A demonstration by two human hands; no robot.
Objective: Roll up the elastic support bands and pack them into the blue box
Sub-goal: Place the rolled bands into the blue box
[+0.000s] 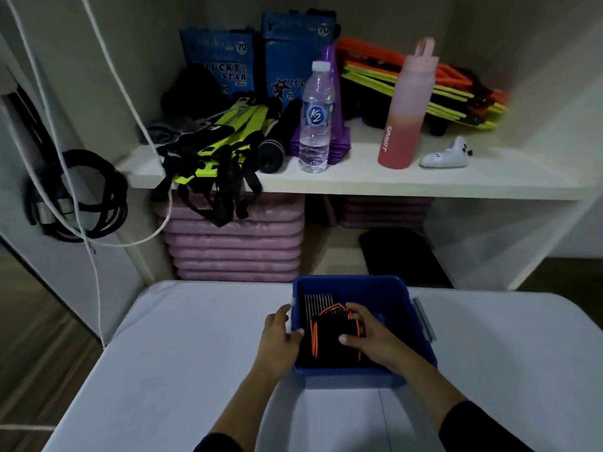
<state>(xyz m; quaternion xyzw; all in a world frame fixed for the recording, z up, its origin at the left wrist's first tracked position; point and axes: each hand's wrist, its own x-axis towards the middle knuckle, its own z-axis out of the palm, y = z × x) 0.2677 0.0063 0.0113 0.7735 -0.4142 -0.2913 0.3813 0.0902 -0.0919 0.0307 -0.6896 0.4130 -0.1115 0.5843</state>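
Note:
A blue box [368, 288] stands on the white table [182, 360] in front of me. Inside it lie black elastic support bands with orange edging [329, 337], rolled and packed side by side. My right hand [368, 334] reaches into the box, fingers curled over the top of a rolled band. My left hand [279, 334] grips the box's left wall, thumb on the rim. The box floor is mostly hidden by the bands and my hand.
A white shelf [359, 177] behind the table carries a clear water bottle [316, 119], a pink sport bottle [408, 106], blue packets, yellow-green straps and orange and yellow slats. Purple mats [235, 243] are stacked below. Black cables [81, 194] hang at the left.

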